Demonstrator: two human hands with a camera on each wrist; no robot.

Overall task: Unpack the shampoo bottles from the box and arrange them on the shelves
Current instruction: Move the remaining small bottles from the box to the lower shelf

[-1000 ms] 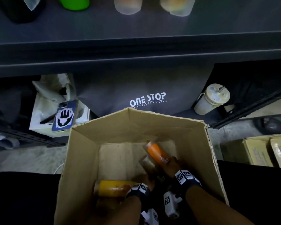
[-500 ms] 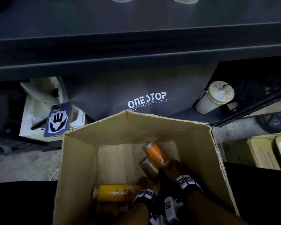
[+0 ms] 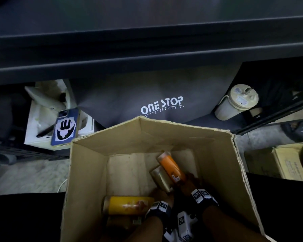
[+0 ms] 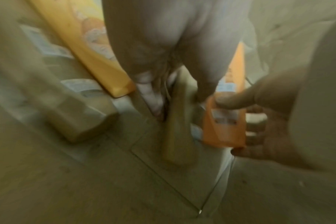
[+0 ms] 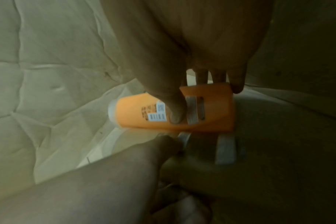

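In the head view an open cardboard box (image 3: 87,172) fills the lower middle, with both hands deep inside it. My right hand (image 3: 187,184) grips an orange shampoo bottle (image 3: 171,167) that is tilted up off the box floor; the right wrist view has the thumb (image 5: 175,112) across its label. My left hand (image 3: 162,196) holds a beige bottle (image 3: 161,178) just left of the orange one; the left wrist view shows fingers (image 4: 152,97) curled round it (image 4: 178,128). A yellow bottle (image 3: 129,205) lies flat at the box's near left.
A dark shelf (image 3: 147,32) runs across above the box. Behind the box sits a grey ONE STOP bag (image 3: 162,105), with a phone (image 3: 66,126) on a white case to the left. A white canister (image 3: 234,103) and cartons (image 3: 283,163) are on the right. Another beige bottle (image 4: 77,113) lies in the box.
The head view has tipped down, so the bottles on the shelf have left the top of the picture. Both hands keep their holds in the box, barely moved.
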